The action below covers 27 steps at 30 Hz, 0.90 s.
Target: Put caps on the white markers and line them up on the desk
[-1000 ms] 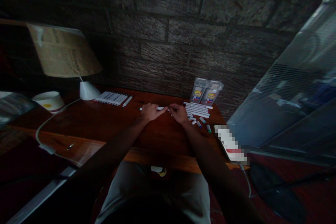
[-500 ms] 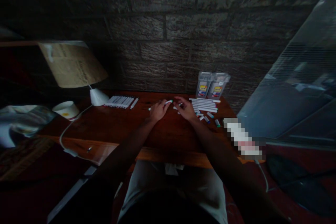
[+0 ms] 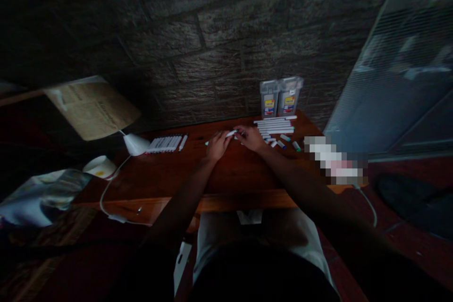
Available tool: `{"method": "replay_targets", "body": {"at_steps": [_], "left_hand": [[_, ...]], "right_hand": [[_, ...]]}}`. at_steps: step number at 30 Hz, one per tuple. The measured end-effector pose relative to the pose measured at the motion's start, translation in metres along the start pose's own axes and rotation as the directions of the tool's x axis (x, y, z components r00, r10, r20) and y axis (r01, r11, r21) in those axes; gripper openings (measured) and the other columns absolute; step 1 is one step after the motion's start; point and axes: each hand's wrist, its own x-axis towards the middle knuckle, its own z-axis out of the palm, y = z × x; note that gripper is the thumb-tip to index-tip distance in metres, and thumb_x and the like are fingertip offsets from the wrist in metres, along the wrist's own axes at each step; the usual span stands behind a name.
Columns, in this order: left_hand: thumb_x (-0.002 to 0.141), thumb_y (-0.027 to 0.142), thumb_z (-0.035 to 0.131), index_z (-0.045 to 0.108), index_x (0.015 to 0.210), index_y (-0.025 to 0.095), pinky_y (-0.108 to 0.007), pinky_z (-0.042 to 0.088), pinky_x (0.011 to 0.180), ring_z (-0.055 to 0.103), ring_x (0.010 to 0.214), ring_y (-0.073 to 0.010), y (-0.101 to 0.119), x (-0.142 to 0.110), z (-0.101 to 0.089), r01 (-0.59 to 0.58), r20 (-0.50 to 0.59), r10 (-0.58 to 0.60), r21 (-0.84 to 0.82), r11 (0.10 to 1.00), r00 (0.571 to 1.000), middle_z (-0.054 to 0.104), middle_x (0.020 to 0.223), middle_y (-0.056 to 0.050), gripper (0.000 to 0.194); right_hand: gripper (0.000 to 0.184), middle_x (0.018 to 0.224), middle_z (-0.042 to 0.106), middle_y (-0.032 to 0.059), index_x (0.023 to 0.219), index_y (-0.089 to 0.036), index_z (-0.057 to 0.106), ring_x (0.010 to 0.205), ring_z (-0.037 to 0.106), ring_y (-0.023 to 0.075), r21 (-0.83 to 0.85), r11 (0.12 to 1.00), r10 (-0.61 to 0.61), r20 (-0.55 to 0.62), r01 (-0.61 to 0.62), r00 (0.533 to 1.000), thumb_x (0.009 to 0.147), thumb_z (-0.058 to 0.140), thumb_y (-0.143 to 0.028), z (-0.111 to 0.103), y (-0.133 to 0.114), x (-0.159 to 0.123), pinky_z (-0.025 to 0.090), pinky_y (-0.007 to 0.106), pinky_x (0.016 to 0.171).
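In the head view, my left hand (image 3: 217, 145) is closed around a white marker (image 3: 231, 133) with a green end that points to the right. My right hand (image 3: 251, 138) meets that green end, its fingertips pinched on it. Something small and white shows under the right fingers, too dim to name. Right of my right hand lie several white markers (image 3: 276, 126) in a stack of rows. Loose marker caps (image 3: 281, 144) in blue, green and teal are scattered in front of them.
A neat row of white markers (image 3: 163, 144) lies on the wooden table (image 3: 152, 179) to the left. Nearby stand a lamp (image 3: 136, 144) and a paper cup (image 3: 100, 167). Two clear plastic cases (image 3: 279, 99) stand against the brick wall. A blurred-out object (image 3: 334, 159) lies at the right edge.
My right fingers have closed in on the green end of the marker, which were apart from it before. The whole view has tilted and shifted with my head.
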Motion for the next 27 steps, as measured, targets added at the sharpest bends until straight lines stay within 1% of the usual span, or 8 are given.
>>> {"method": "replay_targets", "body": {"at_steps": [3,6,10,14,18,21,23,27], "left_hand": [[0.102,0.03,0.044,0.063,0.121,0.02,-0.036,0.043,0.105,0.059,0.116,-0.0228,-0.002,0.0,-0.001,-0.031,-0.022,0.031,0.012,0.999,0.999,0.068,0.12,-0.01,0.028],[0.102,0.028,0.042,0.062,0.121,0.019,-0.038,0.042,0.106,0.058,0.116,-0.024,-0.003,0.0,-0.002,-0.017,-0.042,0.019,0.043,0.999,0.999,0.067,0.121,-0.011,0.029],[0.102,0.027,0.042,0.063,0.122,0.017,-0.036,0.041,0.106,0.058,0.115,-0.0249,-0.003,0.002,-0.002,-0.015,-0.055,0.019,0.075,0.997,0.998,0.068,0.119,-0.012,0.031],[0.103,0.03,0.041,0.063,0.125,0.018,-0.036,0.04,0.106,0.059,0.116,-0.025,0.001,0.003,-0.003,-0.007,-0.033,0.011,0.104,0.995,0.999,0.068,0.121,-0.012,0.033],[0.104,0.041,0.037,0.059,0.133,0.027,-0.035,0.044,0.098,0.063,0.112,-0.0251,0.008,-0.001,-0.009,0.1,0.046,-0.108,0.152,0.983,0.993,0.067,0.125,-0.01,0.039],[0.103,0.044,0.036,0.058,0.134,0.03,-0.033,0.045,0.091,0.065,0.109,-0.0247,0.011,-0.002,-0.011,0.155,0.096,-0.173,0.173,0.973,0.98,0.068,0.125,-0.009,0.04],[0.103,0.041,0.037,0.058,0.133,0.027,-0.033,0.044,0.094,0.065,0.109,-0.025,0.012,-0.002,-0.009,0.131,0.087,-0.148,0.179,0.975,0.985,0.068,0.124,-0.01,0.038],[0.104,0.032,0.038,0.06,0.128,0.019,-0.038,0.039,0.1,0.063,0.111,-0.0262,0.009,0.001,-0.005,0.047,0.025,-0.053,0.203,0.978,0.998,0.069,0.121,-0.013,0.036]], "right_hand": [[0.03,0.107,0.074,0.0086,0.12,-0.019,0.069,0.093,0.069,0.0209,-0.139,0.99,-0.012,0.008,0.013,1.0,0.094,0.057,-0.027,-0.002,-0.011,-0.004,0.05,0.029,0.084],[0.034,0.123,0.069,0.0121,0.127,-0.02,0.065,0.105,0.066,0.0243,-0.261,0.965,-0.002,0.015,0.006,1.0,0.097,0.053,-0.026,-0.003,-0.025,-0.007,0.049,0.03,0.087],[0.036,0.123,0.068,0.0116,0.131,-0.021,0.063,0.105,0.066,0.0252,-0.344,0.939,0.021,0.024,-0.011,1.0,0.099,0.048,-0.025,-0.007,-0.033,-0.007,0.049,0.031,0.084],[0.032,0.118,0.068,0.0104,0.125,-0.021,0.066,0.101,0.066,0.0248,-0.351,0.936,0.004,0.013,0.0,1.0,0.098,0.05,-0.026,-0.011,-0.027,-0.007,0.05,0.031,0.083],[0.032,0.122,0.064,0.0105,0.125,-0.022,0.067,0.103,0.065,0.0242,-0.336,0.942,-0.01,-0.005,0.007,1.0,0.098,0.05,-0.027,-0.008,-0.021,-0.009,0.05,0.031,0.084],[0.035,0.126,0.061,0.011,0.127,-0.021,0.066,0.106,0.064,0.0242,-0.333,0.943,-0.013,-0.02,0.006,1.0,0.098,0.049,-0.028,-0.005,-0.02,-0.01,0.051,0.031,0.087],[0.035,0.127,0.06,0.0112,0.128,-0.021,0.065,0.106,0.064,0.0242,-0.326,0.945,-0.009,-0.026,0.0,1.0,0.097,0.049,-0.028,-0.003,-0.02,-0.011,0.051,0.032,0.089],[0.038,0.127,0.06,0.0125,0.13,-0.019,0.063,0.109,0.063,0.0243,-0.285,0.958,0.009,-0.063,-0.027,0.998,0.095,0.051,-0.023,-0.002,-0.019,-0.01,0.051,0.033,0.095]]}}
